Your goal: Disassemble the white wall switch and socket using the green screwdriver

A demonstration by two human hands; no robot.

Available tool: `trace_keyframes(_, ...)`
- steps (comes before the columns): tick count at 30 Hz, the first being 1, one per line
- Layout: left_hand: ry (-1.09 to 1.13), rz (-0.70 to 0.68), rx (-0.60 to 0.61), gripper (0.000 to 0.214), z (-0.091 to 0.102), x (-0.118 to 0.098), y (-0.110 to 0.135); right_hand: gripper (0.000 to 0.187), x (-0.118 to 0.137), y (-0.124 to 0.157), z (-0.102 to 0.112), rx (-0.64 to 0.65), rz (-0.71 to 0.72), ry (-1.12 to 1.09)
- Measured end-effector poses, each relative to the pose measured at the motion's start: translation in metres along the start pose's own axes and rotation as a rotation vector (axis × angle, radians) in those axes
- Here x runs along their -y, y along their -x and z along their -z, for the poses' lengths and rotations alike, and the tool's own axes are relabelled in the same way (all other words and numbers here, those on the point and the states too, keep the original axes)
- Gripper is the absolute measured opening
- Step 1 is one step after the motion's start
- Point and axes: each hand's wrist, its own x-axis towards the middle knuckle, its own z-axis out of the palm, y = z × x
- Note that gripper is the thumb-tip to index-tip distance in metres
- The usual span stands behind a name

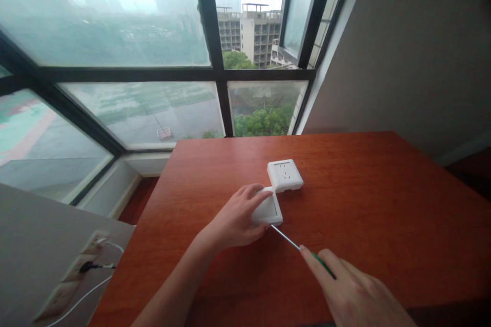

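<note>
Closest to the head camera, the right hand [355, 286] is wrapped round the green handle of a screwdriver [286, 237], index finger laid along it. Its tip meets the near side of a white box [264, 210]; whether it goes underneath is hard to make out. The left hand [241, 214] pinches that box between thumb and fingers, nearer the worktop's [383, 204] left edge than its right. Just beyond, towards the far edge, sits a white socket [285, 174].

The left hand [242, 217] clasps; the right hand [351, 282] (knuckles up) grips.
</note>
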Motion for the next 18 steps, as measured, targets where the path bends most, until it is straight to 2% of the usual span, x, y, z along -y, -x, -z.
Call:
trace_keyframes(2,-0.005,0.007,-0.006,0.073,-0.001,0.0,0.0,0.056,0.001,0.001,-0.008,0.01,-0.075,-0.152)
trace_keyframes(5,-0.004,0.014,-0.012,0.072,-0.002,0.001,-0.001,0.038,0.002,0.005,-0.023,0.068,-0.279,-0.612)
trace_keyframes(8,0.01,0.013,-0.027,0.072,-0.003,0.003,-0.001,0.046,0.008,0.01,-0.035,0.196,-0.59,-1.158)
trace_keyframes(10,0.046,0.004,-0.043,0.072,-0.004,0.005,-0.001,0.052,0.012,0.012,-0.041,0.2,-0.729,-1.402)
trace_keyframes(13,0.119,-0.011,-0.087,0.072,-0.003,0.007,-0.002,0.057,0.014,0.011,-0.049,0.132,-0.797,-1.549)
trace_keyframes(18,0.177,-0.007,-0.207,0.066,0.004,0.01,-0.004,0.054,0.002,0.005,-0.054,0.046,-0.786,-1.527)
